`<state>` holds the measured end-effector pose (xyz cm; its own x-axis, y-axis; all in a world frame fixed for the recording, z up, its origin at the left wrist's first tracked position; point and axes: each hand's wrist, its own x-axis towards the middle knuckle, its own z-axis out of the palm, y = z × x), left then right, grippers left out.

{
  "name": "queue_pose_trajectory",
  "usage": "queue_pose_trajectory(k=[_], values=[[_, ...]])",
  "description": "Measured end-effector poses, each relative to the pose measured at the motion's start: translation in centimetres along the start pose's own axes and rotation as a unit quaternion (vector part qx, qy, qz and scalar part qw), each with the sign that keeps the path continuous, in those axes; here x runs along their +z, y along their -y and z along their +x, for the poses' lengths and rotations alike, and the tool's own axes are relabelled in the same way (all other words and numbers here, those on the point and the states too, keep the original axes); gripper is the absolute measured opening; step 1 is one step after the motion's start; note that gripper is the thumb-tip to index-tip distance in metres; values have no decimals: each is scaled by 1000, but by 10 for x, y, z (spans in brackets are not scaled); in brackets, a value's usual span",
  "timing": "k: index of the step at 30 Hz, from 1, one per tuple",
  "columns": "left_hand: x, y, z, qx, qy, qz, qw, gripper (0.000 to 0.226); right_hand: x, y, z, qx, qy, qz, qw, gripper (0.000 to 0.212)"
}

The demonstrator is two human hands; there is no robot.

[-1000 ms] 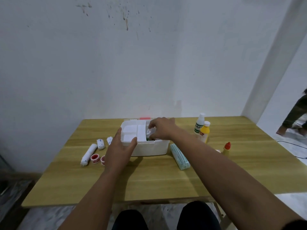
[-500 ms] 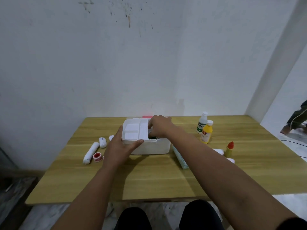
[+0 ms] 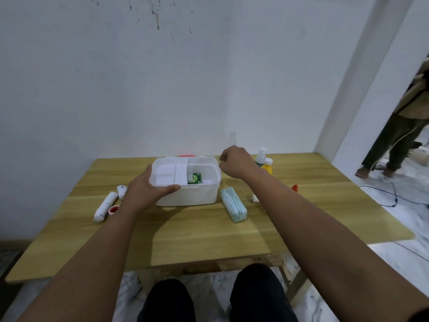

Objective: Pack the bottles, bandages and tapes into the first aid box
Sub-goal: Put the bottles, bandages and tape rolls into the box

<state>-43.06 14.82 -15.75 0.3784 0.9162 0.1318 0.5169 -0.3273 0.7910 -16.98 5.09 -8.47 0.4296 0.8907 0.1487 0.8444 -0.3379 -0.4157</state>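
Observation:
The white first aid box [image 3: 190, 196] stands open in the middle of the wooden table [image 3: 209, 231]. A green-labelled item [image 3: 194, 178] lies inside its right half; a white divided tray [image 3: 169, 174] fills the left half. My left hand [image 3: 145, 190] grips the box's front left rim. My right hand [image 3: 234, 164] hovers just right of the box, fingers curled and holding nothing. Left of the box lie a long white bandage roll [image 3: 105, 206], a short roll [image 3: 121, 191] and a red tape [image 3: 114, 209]. A white bottle [image 3: 261, 155], a yellow bottle [image 3: 267, 166] and a red-capped bottle [image 3: 294, 188] stand on the right.
A pale green packet [image 3: 233, 207] lies right of the box, with a small white item [image 3: 254, 198] beyond it. A person [image 3: 399, 126] stands on the floor at far right, near a black cable [image 3: 392, 198]. A white wall rises behind the table.
My right hand has come up out of the box and moved right, leaving the green-labelled item inside. My left hand stays on the box's rim. The person at right has stepped further into view.

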Motion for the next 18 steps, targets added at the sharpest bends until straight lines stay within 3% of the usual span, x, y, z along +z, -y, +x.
queue_pose_trajectory(k=[4, 10, 12, 16, 18], values=[[-3, 2, -1, 7, 12, -8, 1000, 120, -3, -9, -25, 57, 104, -102, 988, 11], [-3, 1, -1, -15, 14, -2, 1000, 132, 9, -1, -69, 108, 236, -167, 951, 56], [-3, 0, -1, -14, 19, -4, 1000, 132, 10, -1, -72, 116, 240, -183, 946, 55], [-2, -4, -2, -1, 16, -10, 1000, 105, -19, -2, -56, 126, 200, -178, 955, 47], [-3, -5, -2, -4, 22, -7, 1000, 111, -38, 2, -43, 112, 153, -171, 967, 48]])
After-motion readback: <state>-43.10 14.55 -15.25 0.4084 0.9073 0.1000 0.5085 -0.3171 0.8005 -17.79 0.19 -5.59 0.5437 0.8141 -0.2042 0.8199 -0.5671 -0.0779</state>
